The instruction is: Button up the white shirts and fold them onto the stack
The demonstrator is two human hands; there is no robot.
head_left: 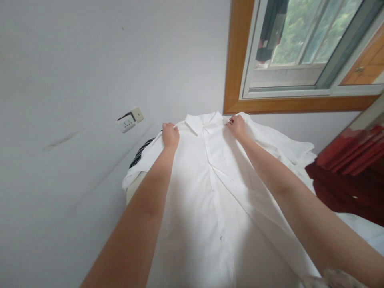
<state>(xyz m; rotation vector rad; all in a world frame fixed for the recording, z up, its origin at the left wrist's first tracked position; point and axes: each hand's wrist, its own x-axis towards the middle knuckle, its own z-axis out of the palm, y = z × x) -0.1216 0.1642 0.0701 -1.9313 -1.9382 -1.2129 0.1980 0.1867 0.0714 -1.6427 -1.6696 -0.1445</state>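
Note:
A white button-up shirt lies spread out front side up, its collar at the far end toward the wall. My left hand is closed on the shirt's left shoulder, as I see it. On the other side of the collar, my right hand pinches the right shoulder. The sleeves spread outward past both hands. The button front runs down the middle, and a diagonal fold crosses the cloth on its right side. What lies under the shirt is mostly hidden.
Behind the shirt stands a white wall with a power socket. A wood-framed window is at upper right. Black striped cloth shows by the left sleeve. Red fabric hangs at right, with pale cloth below.

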